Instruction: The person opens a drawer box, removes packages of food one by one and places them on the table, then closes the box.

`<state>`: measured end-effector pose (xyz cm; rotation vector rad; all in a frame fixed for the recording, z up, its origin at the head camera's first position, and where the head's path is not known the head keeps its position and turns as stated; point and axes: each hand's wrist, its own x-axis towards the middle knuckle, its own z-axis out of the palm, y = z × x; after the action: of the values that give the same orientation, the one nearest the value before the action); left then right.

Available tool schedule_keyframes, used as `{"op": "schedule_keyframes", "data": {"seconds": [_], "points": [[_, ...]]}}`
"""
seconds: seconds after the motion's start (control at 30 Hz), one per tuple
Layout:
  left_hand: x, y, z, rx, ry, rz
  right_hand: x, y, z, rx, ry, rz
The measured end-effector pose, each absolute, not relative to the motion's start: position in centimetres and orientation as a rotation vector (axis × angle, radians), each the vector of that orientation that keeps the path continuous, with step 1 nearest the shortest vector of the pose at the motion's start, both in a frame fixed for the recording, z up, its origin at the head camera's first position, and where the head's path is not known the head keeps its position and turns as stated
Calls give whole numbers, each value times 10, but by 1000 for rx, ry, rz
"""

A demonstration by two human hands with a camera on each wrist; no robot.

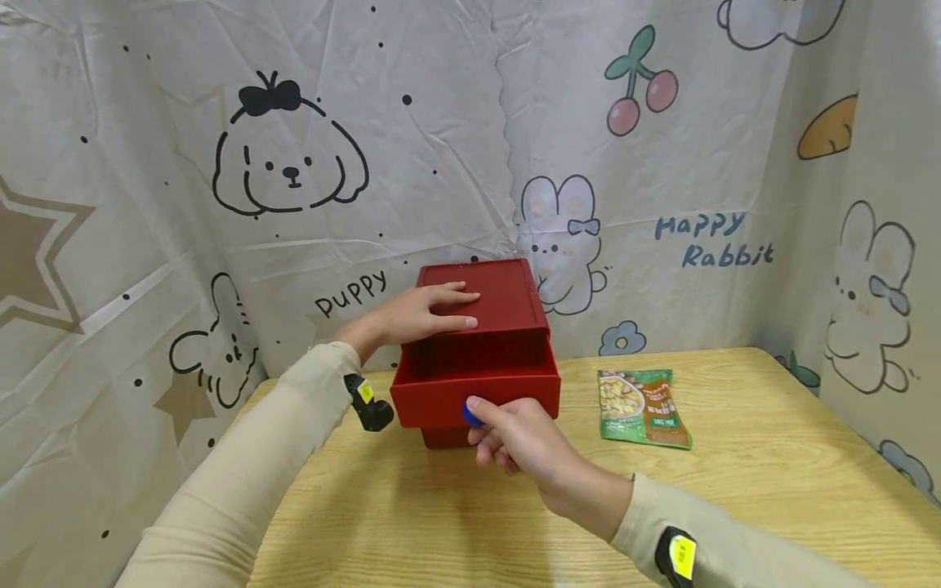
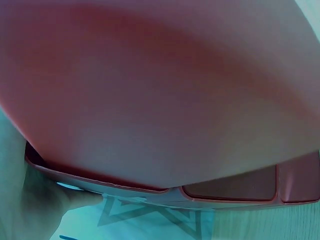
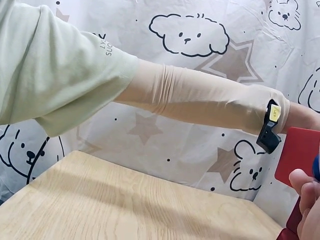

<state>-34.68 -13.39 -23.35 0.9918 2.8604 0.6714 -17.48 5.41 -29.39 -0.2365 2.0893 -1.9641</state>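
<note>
A red box (image 1: pixel 500 296) with a pulled-out drawer (image 1: pixel 426 400) stands on the table against the curtain. My left hand (image 1: pixel 422 314) rests on top of the box, its fingers stretched across the lid. With thumb and fingers my right hand (image 1: pixel 525 441) pinches the round blue knob (image 1: pixel 468 415) on the drawer's front. The dark inside of the drawer shows between its front and the lid. In the right wrist view, the drawer front (image 3: pixel 300 155) and part of the knob (image 3: pixel 316 167) appear at the right edge.
A green and brown food packet (image 1: pixel 643 408) lies flat on the wooden table (image 1: pixel 750 474), to the right of the box. A white curtain (image 1: pixel 441 147) with cartoon animals hangs behind and on both sides. Each sleeve carries a small black camera.
</note>
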Motion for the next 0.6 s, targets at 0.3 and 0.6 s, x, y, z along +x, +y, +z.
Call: {"op": "schedule_keyframes", "data": {"seconds": [0.3,0.6], "points": [[-347,-133,-233,1018,2863,662,-181,53,-297,-273,2118,-1982],[-348,-134,-234,999,2862,662,-186,53,-301,-293,2144,-2001]]}}
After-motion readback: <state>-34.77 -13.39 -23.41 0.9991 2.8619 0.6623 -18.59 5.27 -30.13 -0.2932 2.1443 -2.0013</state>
